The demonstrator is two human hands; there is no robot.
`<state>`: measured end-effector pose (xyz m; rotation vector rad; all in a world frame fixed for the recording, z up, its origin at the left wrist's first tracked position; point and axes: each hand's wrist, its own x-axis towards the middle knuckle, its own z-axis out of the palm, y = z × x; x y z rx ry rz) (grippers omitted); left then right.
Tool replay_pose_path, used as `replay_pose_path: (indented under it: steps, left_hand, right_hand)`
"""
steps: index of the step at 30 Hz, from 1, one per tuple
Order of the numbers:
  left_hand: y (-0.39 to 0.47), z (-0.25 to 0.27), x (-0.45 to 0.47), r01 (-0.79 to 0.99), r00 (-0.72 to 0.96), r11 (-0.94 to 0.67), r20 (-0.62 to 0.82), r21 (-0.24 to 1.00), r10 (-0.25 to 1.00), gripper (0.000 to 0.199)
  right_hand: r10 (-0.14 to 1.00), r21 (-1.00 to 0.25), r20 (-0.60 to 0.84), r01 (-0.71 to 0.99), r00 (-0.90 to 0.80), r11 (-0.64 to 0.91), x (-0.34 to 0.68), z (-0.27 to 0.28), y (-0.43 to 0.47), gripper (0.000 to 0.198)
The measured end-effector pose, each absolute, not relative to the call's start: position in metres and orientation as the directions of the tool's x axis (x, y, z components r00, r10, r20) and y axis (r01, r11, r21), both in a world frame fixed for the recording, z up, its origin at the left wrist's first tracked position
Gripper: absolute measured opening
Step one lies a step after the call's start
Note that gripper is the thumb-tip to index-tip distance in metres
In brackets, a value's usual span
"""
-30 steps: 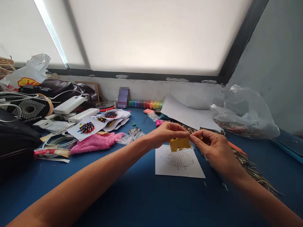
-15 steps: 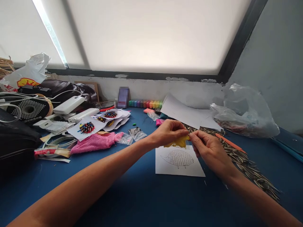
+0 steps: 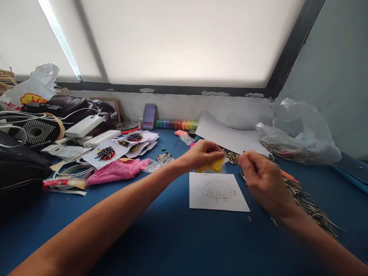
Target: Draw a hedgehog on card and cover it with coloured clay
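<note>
My left hand (image 3: 202, 156) is closed on a small clear packet of yellow clay (image 3: 212, 166), held just above the far edge of a white card. On that card (image 3: 198, 201) is an outline drawing of a hedgehog (image 3: 220, 190) with rows of short marks on its body. Apart from the packet, to the right, my right hand (image 3: 261, 178) is curled with fingers pressed together and slightly blurred by motion. Whatever its fingertips hold is too hidden to make out. Beneath and beyond it spreads a pile of striped sunflower seeds (image 3: 312, 209).
Cards with colourful seeded hedgehogs (image 3: 105, 153) lie left, near a pink cloth (image 3: 113, 171) and white power banks (image 3: 84, 126). Coloured clay packs (image 3: 176, 125) line the wall. White paper (image 3: 221, 130), an orange stick (image 3: 290, 176) and a plastic bag (image 3: 301, 142) are at the right.
My right hand has pulled away from the packet toward the right. My left hand, still gripping the packet, has shifted slightly left and up.
</note>
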<state>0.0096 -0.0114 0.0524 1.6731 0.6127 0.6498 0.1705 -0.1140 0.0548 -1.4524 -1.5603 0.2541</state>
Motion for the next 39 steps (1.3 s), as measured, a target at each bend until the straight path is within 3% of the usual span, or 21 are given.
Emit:
replay_pose_path:
  steps: [3,5,7,10,14,17,21,27,30,34,39]
  left_hand:
    - [0.001,0.057,0.000,0.078,0.744,-0.164,0.052,0.983,0.666,0.019]
    - [0.014,0.055,-0.008,0.141,0.753,-0.296,0.092,0.945,0.652,0.021]
    - [0.027,0.048,-0.016,0.334,0.728,-0.539,0.152,0.773,0.669,0.020]
    - [0.039,0.033,-0.026,0.467,0.656,-0.604,0.204,0.646,0.726,0.003]
    - [0.033,0.027,-0.025,0.551,0.629,-0.678,0.292,0.487,0.721,0.014]
    - [0.018,0.036,-0.013,0.549,0.691,-0.723,0.259,0.419,0.675,0.020]
    - [0.000,0.049,-0.004,0.540,0.798,-0.749,0.051,0.383,0.601,0.017]
    - [-0.005,0.051,-0.007,0.635,0.761,-0.684,-0.140,0.360,0.633,0.020]
    - [-0.005,0.051,-0.007,0.652,0.749,-0.659,-0.183,0.376,0.637,0.015]
    - [-0.004,0.050,-0.006,0.653,0.746,-0.644,-0.191,0.398,0.639,0.013]
    - [0.000,0.044,-0.004,0.617,0.767,-0.637,-0.174,0.463,0.617,0.011]
  right_hand:
    - [0.864,-0.792,0.433,0.565,0.255,0.230,0.181,0.059,-0.111,0.036]
    - [0.898,-0.849,0.363,0.485,0.247,0.210,0.183,0.059,-0.109,0.036]
    - [0.933,-0.889,0.291,0.421,0.211,0.182,0.180,0.057,-0.107,0.036]
    - [0.978,-0.920,0.168,0.375,0.123,0.110,0.174,0.056,-0.107,0.033]
    - [0.997,-0.928,0.046,0.373,0.062,0.019,0.171,0.054,-0.107,0.023]
    - [0.998,-0.920,-0.020,0.390,0.057,-0.041,0.174,0.054,-0.106,0.020]
    - [0.995,-0.887,-0.087,0.451,0.057,-0.104,0.176,0.059,-0.107,0.027]
    - [0.992,-0.816,-0.051,0.567,0.114,-0.107,0.173,0.070,-0.112,0.030]
    - [0.997,-0.766,-0.012,0.640,0.079,-0.060,0.169,0.070,-0.115,0.025]
    - [1.000,-0.731,0.021,0.682,-0.001,0.016,0.166,0.060,-0.119,0.032]
    - [0.994,-0.646,0.105,0.762,0.022,0.051,0.171,0.048,-0.129,0.025]
